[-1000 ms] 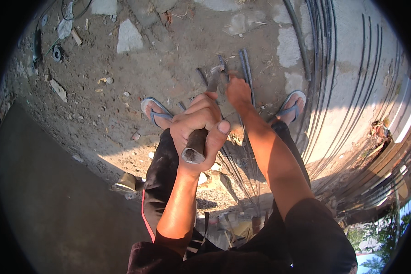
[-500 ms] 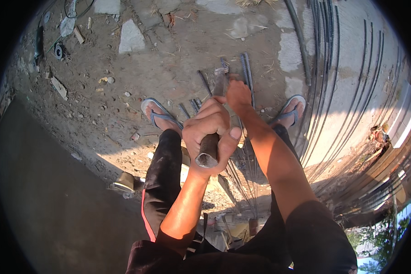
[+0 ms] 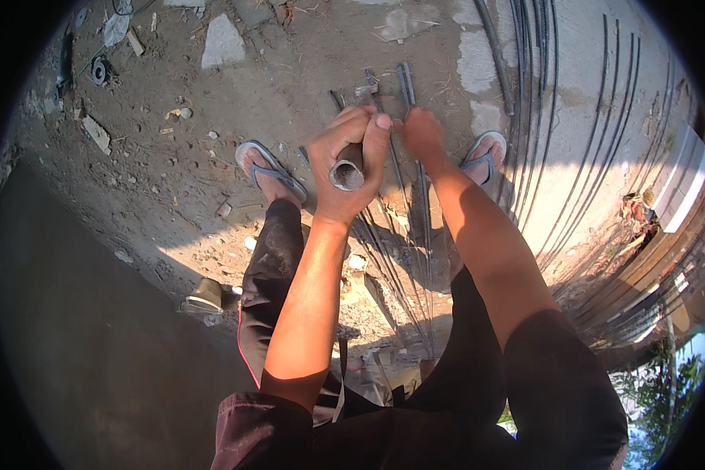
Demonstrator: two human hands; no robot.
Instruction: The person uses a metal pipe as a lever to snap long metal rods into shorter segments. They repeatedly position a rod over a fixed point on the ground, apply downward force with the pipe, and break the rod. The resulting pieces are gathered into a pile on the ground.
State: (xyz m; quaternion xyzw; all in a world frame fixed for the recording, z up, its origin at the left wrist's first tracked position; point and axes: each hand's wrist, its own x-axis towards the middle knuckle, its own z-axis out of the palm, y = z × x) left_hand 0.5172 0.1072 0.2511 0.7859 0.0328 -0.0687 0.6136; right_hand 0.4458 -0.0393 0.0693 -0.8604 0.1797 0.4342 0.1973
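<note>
My left hand (image 3: 343,157) is wrapped around a hollow metal pipe (image 3: 348,172), its open end pointing up toward me. Beyond the fist, the pipe's far part is mostly hidden; a dull grey piece (image 3: 366,92) shows there. My right hand (image 3: 423,135) is closed just right of it, low over a pair of thin steel bars (image 3: 405,84). These bars pass under the right hand, and whether its fingers grip them is hidden. More thin steel rods (image 3: 388,270) run back between my legs.
My sandalled feet (image 3: 270,171) stand either side of the bars. Long steel rods (image 3: 534,102) lie along the right, beside a dark hose (image 3: 493,55). A bucket-like container (image 3: 205,294) lies at left. Flat stone (image 3: 224,41) and rubble dot the dirt ground.
My left hand has moved away from my body, and the pipe's open end has swung forward, now more upright. The right hand stays low and closed; the whole view has shifted slightly.
</note>
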